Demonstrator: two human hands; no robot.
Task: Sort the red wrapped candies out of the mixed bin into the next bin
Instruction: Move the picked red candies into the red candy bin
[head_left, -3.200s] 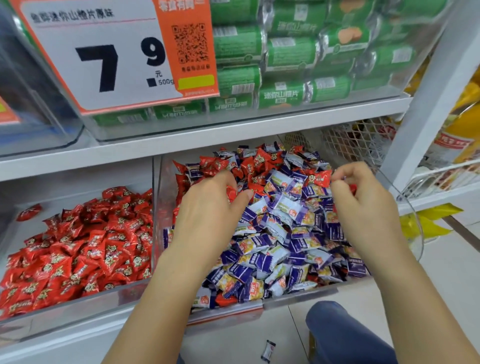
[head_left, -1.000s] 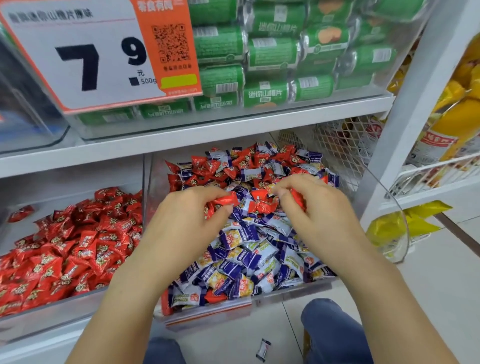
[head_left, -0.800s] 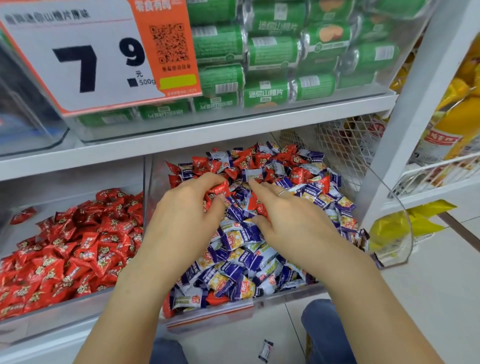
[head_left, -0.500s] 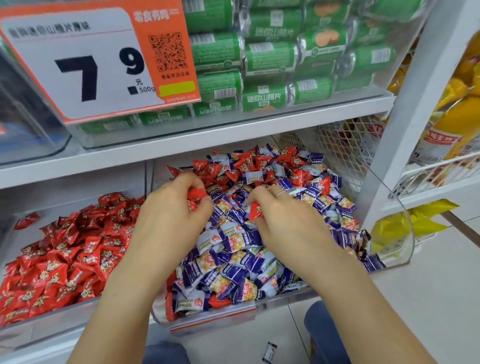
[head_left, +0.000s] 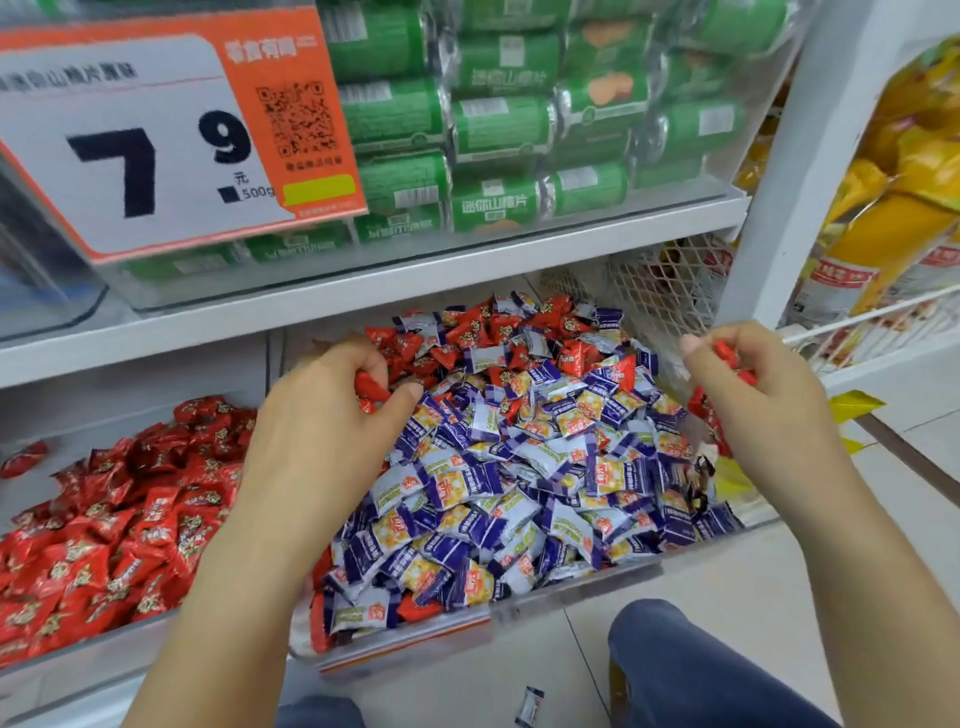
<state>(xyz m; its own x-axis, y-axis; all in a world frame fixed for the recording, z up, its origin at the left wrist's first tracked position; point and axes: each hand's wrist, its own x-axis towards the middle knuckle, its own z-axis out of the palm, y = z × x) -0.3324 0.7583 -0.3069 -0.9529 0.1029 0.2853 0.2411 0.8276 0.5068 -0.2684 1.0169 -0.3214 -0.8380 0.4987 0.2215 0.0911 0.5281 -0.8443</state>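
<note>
Two clear bins are seen under a shelf of green rolls (head_left: 498, 124) and a price sign (head_left: 156, 145). Red wrapped candies (head_left: 371, 387) are clenched in the left hand (head_left: 322, 436) over the mixed bin (head_left: 519, 613); apparently more (head_left: 724, 356) are pinched by the right hand (head_left: 753, 400). The next bin (head_left: 78, 649) lies left of the fingers.

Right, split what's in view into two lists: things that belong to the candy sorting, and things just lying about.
Belongs to the job:
left hand, gripping red candies
right hand, gripping red candies
mixed bin
red candy bin

Just lying about:
price sign
green packets
yellow bags
dropped candy on the floor
</note>
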